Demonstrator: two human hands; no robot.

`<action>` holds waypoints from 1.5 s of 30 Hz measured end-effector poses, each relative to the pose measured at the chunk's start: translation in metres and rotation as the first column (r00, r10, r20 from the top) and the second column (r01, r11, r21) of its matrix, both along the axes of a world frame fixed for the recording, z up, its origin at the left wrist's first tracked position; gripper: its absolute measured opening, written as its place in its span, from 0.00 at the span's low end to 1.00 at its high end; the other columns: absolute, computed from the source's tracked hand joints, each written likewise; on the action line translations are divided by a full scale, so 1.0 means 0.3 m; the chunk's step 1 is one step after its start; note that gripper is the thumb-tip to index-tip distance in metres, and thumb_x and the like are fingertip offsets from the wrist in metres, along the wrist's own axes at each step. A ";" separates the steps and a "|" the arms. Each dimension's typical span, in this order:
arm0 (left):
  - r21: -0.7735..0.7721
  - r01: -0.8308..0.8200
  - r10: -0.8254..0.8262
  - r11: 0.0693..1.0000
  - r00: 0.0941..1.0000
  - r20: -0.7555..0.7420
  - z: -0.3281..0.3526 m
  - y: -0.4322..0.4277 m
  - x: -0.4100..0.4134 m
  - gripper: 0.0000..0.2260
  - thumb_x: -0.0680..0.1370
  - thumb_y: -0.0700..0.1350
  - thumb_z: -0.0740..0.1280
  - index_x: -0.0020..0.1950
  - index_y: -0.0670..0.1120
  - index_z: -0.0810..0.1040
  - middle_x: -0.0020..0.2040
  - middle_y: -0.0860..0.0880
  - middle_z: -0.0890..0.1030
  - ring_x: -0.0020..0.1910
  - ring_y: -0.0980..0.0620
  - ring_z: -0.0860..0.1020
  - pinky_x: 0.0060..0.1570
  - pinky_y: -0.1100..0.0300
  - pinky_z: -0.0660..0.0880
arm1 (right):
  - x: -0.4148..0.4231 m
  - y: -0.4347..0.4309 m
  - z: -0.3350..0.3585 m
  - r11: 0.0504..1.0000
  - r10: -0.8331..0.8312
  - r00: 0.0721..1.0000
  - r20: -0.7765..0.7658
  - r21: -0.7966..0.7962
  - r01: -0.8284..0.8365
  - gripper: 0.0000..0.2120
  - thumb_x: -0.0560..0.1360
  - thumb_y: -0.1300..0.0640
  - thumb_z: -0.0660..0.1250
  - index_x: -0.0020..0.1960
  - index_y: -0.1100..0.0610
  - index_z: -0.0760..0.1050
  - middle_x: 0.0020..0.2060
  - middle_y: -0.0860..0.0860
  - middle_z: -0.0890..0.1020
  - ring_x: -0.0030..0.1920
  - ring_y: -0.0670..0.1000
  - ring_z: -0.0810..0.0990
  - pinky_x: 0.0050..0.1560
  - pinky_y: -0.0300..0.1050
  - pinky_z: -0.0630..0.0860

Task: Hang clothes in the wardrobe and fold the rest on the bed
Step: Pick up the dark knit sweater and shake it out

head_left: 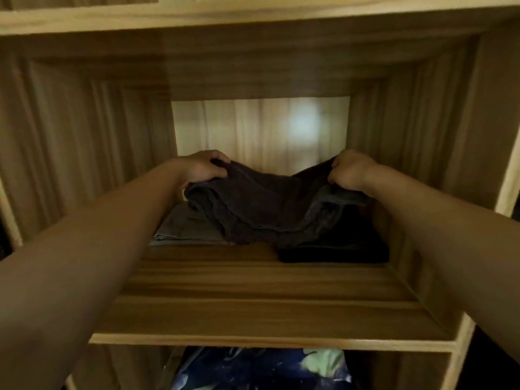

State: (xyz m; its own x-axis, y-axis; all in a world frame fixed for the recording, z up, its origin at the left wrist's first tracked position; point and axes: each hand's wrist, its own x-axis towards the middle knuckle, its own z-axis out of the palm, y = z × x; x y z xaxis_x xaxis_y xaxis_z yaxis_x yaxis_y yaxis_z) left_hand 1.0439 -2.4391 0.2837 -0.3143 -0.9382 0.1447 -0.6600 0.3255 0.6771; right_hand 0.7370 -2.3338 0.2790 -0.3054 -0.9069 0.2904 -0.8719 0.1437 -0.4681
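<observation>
Reaching deep into the wardrobe (84,122), I have both hands on one dark grey garment (267,204); my left hand (204,167) curls its fingers over the cloth's upper left corner, and my right hand (351,171) is bunched tight round the upper right corner; both hands grip the cloth and neither holds anything else. The garment hangs slack between the two hands, raised at each gripped end and dipping in the middle; its lower folds lie crumpled over what sits beneath it at the back of the shelf (253,291). Under its left side I see a folded pale grey cloth (183,228), flat on the boards; under its right side a folded black cloth (337,250), close against the right wall; I cannot tell whether those two touch, since the dark garment covers the gap. Both forearms stretch in over the bare front of the shelf, the hands near the pale back panel (253,128), which bears a blurred bright patch. In the compartment below, a blue and green printed fabric (267,367) shows; its shape is unclear.
</observation>
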 end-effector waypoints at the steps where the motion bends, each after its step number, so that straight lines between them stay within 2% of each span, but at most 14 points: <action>1: 0.009 0.012 -0.012 1.000 1.000 -0.020 -0.002 -0.028 -0.025 0.16 0.79 0.43 0.68 0.67 0.54 0.75 0.64 0.47 0.73 0.54 0.52 0.76 0.44 0.62 0.74 | -0.008 -0.008 -0.002 1.000 -0.022 1.000 0.005 -0.011 0.022 0.11 0.76 0.61 0.67 0.57 0.62 0.79 0.51 0.57 0.79 0.46 0.55 0.78 0.35 0.40 0.70; 4: 0.037 0.045 -0.044 0.998 0.998 -0.047 -0.019 -0.101 -0.090 0.16 0.80 0.42 0.68 0.67 0.53 0.75 0.63 0.46 0.74 0.51 0.52 0.77 0.42 0.63 0.75 | -0.025 -0.022 0.004 0.997 -0.064 0.997 0.035 -0.035 0.065 0.12 0.77 0.63 0.63 0.59 0.64 0.78 0.56 0.61 0.79 0.50 0.57 0.79 0.40 0.41 0.71; 7: 0.058 0.096 -0.093 0.994 0.994 -0.058 -0.024 -0.177 -0.136 0.17 0.79 0.42 0.68 0.68 0.53 0.75 0.64 0.45 0.74 0.55 0.49 0.78 0.48 0.60 0.77 | -0.057 -0.041 0.006 0.990 -0.127 0.987 0.103 -0.055 0.133 0.15 0.77 0.62 0.62 0.62 0.65 0.78 0.62 0.64 0.78 0.60 0.62 0.79 0.50 0.45 0.75; 11: 0.031 0.165 -0.165 0.986 0.986 -0.014 0.006 -0.278 -0.213 0.21 0.79 0.38 0.70 0.70 0.54 0.75 0.68 0.46 0.72 0.62 0.46 0.75 0.59 0.57 0.75 | -0.070 -0.050 -0.006 0.976 -0.155 0.963 0.221 -0.118 0.184 0.10 0.76 0.59 0.65 0.53 0.63 0.81 0.51 0.61 0.83 0.52 0.60 0.82 0.43 0.44 0.74; 20: -0.123 0.374 -0.335 0.919 0.907 0.254 0.074 -0.415 -0.534 0.22 0.78 0.36 0.70 0.69 0.54 0.77 0.70 0.50 0.70 0.68 0.47 0.70 0.70 0.53 0.68 | -0.040 -0.010 -0.018 0.963 -0.192 0.938 0.290 -0.130 0.237 0.12 0.77 0.59 0.66 0.58 0.65 0.79 0.54 0.61 0.82 0.58 0.62 0.81 0.46 0.44 0.72; 23: -0.224 0.426 -0.367 0.877 0.893 0.260 0.084 -0.418 -0.633 0.21 0.78 0.36 0.70 0.68 0.54 0.78 0.67 0.49 0.71 0.66 0.48 0.70 0.70 0.54 0.68 | -0.026 0.015 -0.032 0.964 -0.195 0.902 0.386 -0.094 0.249 0.06 0.76 0.63 0.67 0.49 0.65 0.80 0.46 0.59 0.83 0.49 0.62 0.84 0.43 0.49 0.82; 25: -0.322 0.458 -0.332 0.829 0.865 0.375 0.053 -0.437 -0.690 0.22 0.78 0.38 0.71 0.70 0.54 0.77 0.68 0.47 0.72 0.67 0.46 0.71 0.68 0.52 0.69 | -0.015 0.039 -0.043 0.976 -0.203 0.873 0.443 0.018 0.218 0.05 0.78 0.64 0.66 0.45 0.65 0.79 0.43 0.61 0.83 0.42 0.61 0.84 0.37 0.54 0.84; 28: -0.406 0.466 -0.136 0.786 0.771 0.622 -0.048 -0.475 -0.737 0.23 0.78 0.46 0.71 0.73 0.55 0.74 0.70 0.44 0.67 0.69 0.39 0.68 0.68 0.46 0.68 | -0.020 0.072 -0.084 0.944 -0.260 0.924 0.279 0.273 0.183 0.10 0.81 0.58 0.64 0.48 0.65 0.78 0.39 0.61 0.84 0.36 0.58 0.86 0.33 0.48 0.84; 31: -0.360 0.426 -0.046 0.830 0.695 0.717 -0.166 -0.496 -0.729 0.23 0.81 0.56 0.65 0.76 0.56 0.69 0.73 0.43 0.64 0.72 0.40 0.64 0.70 0.47 0.66 | -0.022 0.075 -0.123 0.806 -0.273 0.957 0.101 0.567 0.170 0.24 0.83 0.46 0.63 0.66 0.67 0.71 0.38 0.61 0.85 0.30 0.52 0.83 0.27 0.38 0.78; 34: -0.261 0.365 -0.091 0.894 0.718 0.690 -0.239 -0.498 -0.707 0.27 0.83 0.61 0.56 0.80 0.53 0.62 0.75 0.42 0.64 0.73 0.41 0.65 0.71 0.50 0.64 | -0.007 0.079 -0.103 0.629 -0.192 0.974 -0.123 0.746 0.218 0.40 0.81 0.37 0.61 0.80 0.64 0.53 0.47 0.62 0.86 0.38 0.53 0.83 0.44 0.43 0.81; 36: -0.240 0.326 -0.106 0.915 0.766 0.634 -0.251 -0.481 -0.690 0.29 0.83 0.63 0.55 0.81 0.53 0.60 0.78 0.41 0.61 0.75 0.41 0.63 0.73 0.51 0.62 | 0.006 0.079 -0.060 0.673 -0.118 0.951 -0.286 0.681 0.288 0.38 0.82 0.38 0.60 0.81 0.62 0.53 0.56 0.61 0.83 0.44 0.54 0.84 0.58 0.51 0.80; 39: -0.186 0.291 -0.140 0.939 0.813 0.565 -0.259 -0.449 -0.668 0.32 0.81 0.66 0.55 0.82 0.52 0.56 0.81 0.44 0.56 0.79 0.42 0.56 0.76 0.50 0.56 | 0.006 0.045 -0.009 0.859 -0.056 0.782 -0.621 0.369 0.355 0.23 0.84 0.41 0.56 0.69 0.56 0.72 0.47 0.50 0.77 0.52 0.54 0.78 0.57 0.53 0.75; 41: -0.128 0.274 -0.164 0.953 0.825 0.540 -0.279 -0.451 -0.656 0.36 0.79 0.70 0.54 0.82 0.53 0.54 0.82 0.45 0.54 0.80 0.43 0.53 0.78 0.47 0.54 | -0.003 0.000 -0.037 0.912 -0.024 0.772 -0.635 0.302 0.277 0.22 0.84 0.42 0.55 0.67 0.56 0.74 0.56 0.53 0.78 0.56 0.57 0.77 0.54 0.52 0.74; 45: -0.034 0.225 -0.179 0.974 0.847 0.500 -0.323 -0.450 -0.653 0.39 0.76 0.75 0.53 0.82 0.59 0.49 0.82 0.44 0.46 0.81 0.40 0.48 0.78 0.41 0.50 | -0.040 -0.104 -0.174 0.825 0.092 0.853 -0.513 0.519 0.223 0.32 0.84 0.38 0.52 0.79 0.58 0.62 0.76 0.58 0.66 0.72 0.60 0.68 0.72 0.53 0.67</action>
